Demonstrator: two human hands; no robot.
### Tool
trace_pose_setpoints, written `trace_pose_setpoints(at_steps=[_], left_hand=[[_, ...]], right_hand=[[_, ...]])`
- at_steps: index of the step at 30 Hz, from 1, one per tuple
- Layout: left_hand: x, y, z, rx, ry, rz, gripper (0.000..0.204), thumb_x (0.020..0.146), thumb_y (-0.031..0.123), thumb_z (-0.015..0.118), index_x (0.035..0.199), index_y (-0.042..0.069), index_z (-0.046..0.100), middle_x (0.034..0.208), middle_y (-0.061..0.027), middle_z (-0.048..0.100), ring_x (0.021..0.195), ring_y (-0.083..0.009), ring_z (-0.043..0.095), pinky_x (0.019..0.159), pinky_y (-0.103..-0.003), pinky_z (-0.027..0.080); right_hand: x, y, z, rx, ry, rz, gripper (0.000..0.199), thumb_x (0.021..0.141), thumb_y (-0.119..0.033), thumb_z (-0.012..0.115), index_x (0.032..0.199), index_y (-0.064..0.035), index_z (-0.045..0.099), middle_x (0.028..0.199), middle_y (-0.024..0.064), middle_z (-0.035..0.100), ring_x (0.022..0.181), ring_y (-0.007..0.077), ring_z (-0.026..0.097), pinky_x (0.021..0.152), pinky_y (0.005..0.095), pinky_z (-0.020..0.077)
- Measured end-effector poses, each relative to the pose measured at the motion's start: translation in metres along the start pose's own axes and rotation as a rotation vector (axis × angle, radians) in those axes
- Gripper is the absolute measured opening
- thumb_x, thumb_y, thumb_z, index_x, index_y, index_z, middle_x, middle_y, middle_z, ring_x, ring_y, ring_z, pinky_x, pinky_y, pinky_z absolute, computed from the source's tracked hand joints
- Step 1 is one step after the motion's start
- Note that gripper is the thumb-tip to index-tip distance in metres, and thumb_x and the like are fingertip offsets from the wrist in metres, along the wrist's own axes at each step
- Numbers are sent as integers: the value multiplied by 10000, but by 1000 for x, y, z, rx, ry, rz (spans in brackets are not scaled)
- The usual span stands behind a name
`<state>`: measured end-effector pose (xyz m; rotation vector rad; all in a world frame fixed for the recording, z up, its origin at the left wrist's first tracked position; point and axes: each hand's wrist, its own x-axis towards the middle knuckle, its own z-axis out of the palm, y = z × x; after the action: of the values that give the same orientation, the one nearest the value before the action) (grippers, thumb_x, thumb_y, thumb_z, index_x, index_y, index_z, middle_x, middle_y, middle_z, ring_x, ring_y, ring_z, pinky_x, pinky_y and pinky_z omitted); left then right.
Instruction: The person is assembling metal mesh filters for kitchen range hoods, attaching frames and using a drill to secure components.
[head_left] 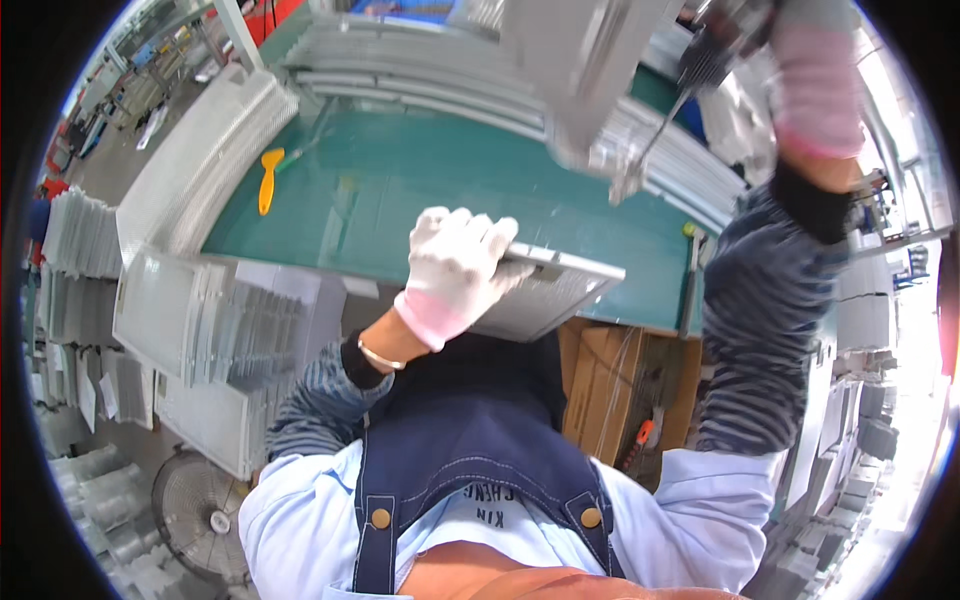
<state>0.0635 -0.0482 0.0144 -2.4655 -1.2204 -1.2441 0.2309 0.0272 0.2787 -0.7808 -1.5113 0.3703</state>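
My left hand (455, 262), in a white glove with a pink cuff, is closed over the top edge of a grey framed panel (562, 290). The panel is tilted at the front edge of the green-topped table, close to my dark apron. My right hand (818, 75), in a similar glove, is raised at the upper right and smeared by motion. It appears closed on a dark tool (722, 45) with a thin metal shaft; the fingers are partly hidden. To the left of this tool, a blurred light grey panel (590, 65) stands over the table's far side.
A yellow scraper (267, 182) lies on the green table (370, 190) at left. A hammer-like tool (691, 280) lies at its right edge. Stacked panels (190, 190) line its left and far sides. Below are a cardboard box (605, 385) and, at lower left, a fan (215, 515).
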Motion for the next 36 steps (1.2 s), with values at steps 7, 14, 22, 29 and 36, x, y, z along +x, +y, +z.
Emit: trace_pose_setpoints(at_steps=[7, 14, 22, 29, 36], left_hand=[[-7, 2, -2, -14, -9, 37, 515, 680, 338, 812, 1107, 119, 627, 720, 7, 564, 716, -191, 567, 795, -375, 388], [2, -4, 3, -32, 10, 21, 447, 685, 326, 804, 1065, 141, 659, 743, 13, 580, 732, -187, 583, 797, -371, 382], [-7, -3, 12, -42, -24, -18, 251, 705, 323, 782, 920, 214, 712, 836, 11, 643, 759, -184, 598, 778, -392, 392], [-8, -6, 13, -100, -58, -60, 352, 688, 335, 786, 1037, 310, 748, 715, 39, 638, 670, -188, 605, 723, -394, 422], [-16, -10, 20, -141, -26, -36, 331, 735, 295, 791, 1045, 183, 761, 743, -11, 687, 665, -169, 668, 609, -327, 527]], right_hand=[[-14, 0, 7, 228, 204, 230, 208, 848, -246, 690, 879, -92, 553, 603, 16, 537, 429, 139, 530, 397, 275, 429], [-41, -5, 22, 205, 107, 286, 240, 841, -284, 709, 907, -85, 593, 677, 19, 572, 510, 124, 557, 463, 249, 455], [-65, 8, 40, 297, 134, 369, 212, 851, -283, 704, 918, -107, 605, 688, 3, 574, 517, 107, 546, 474, 230, 445], [-65, 21, 41, 263, 126, 341, 228, 857, -302, 695, 928, -103, 609, 682, -8, 561, 514, 99, 534, 466, 226, 424], [-66, 38, 36, -70, -182, -145, 274, 861, -294, 709, 1022, -87, 630, 771, 27, 599, 653, 139, 597, 569, 236, 475]])
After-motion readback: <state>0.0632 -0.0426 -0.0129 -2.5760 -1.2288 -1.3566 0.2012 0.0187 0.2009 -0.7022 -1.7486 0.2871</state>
